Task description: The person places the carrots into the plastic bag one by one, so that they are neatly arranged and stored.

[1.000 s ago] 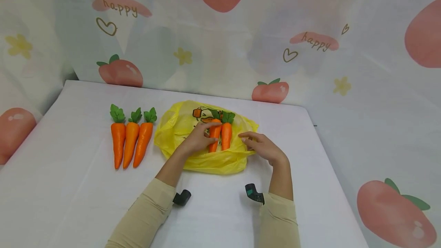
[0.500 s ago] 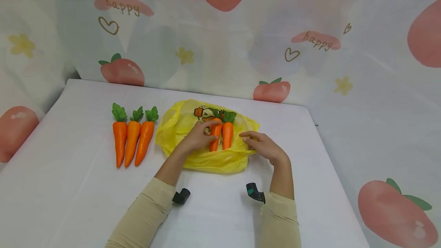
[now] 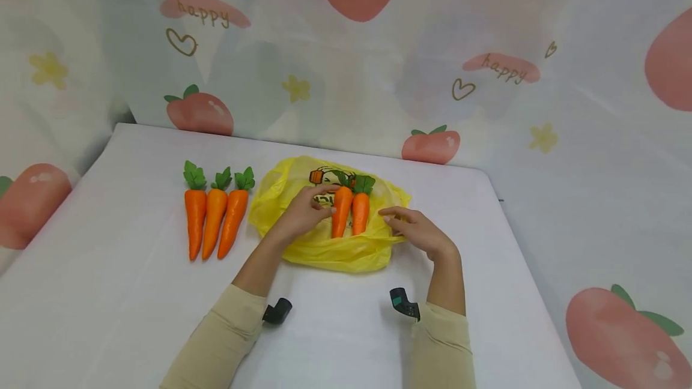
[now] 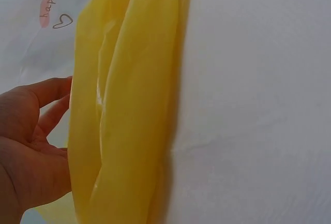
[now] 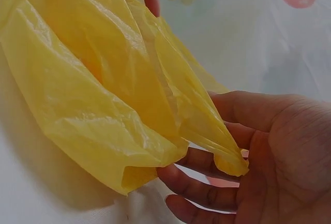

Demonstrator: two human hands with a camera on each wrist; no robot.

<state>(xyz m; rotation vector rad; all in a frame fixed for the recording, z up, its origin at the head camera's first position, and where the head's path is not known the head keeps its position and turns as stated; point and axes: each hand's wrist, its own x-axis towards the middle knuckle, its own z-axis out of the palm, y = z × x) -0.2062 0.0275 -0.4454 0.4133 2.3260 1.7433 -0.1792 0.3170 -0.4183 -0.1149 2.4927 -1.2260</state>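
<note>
A yellow plastic bag point(image 3: 319, 254) with a printed cartoon lies in the middle of the table. Two orange carrots with green leaves are in its mouth, a left carrot point(image 3: 341, 212) and a right carrot point(image 3: 360, 214). Just left of the first carrot is my left hand point(image 3: 303, 212), thumb and fingers spread apart, fingertips close to it. In the left wrist view, the bag's yellow film hides the fingertips. At the bag's right edge, my right hand point(image 3: 418, 232) holds the rim, the film lying between thumb and fingers point(image 5: 207, 190) in the right wrist view.
Three more carrots point(image 3: 214, 221) lie side by side left of the bag, leaves toward the back. The white table point(image 3: 335, 329) ends at a fruit-printed cloth backdrop point(image 3: 346, 89). Black wrist-worn devices point(image 3: 278, 311) stick out from both sleeves.
My left hand has loosened and drawn slightly left, away from the left carrot, which stays in the bag. My right hand stays at the bag's edge. The head view has shifted a little.
</note>
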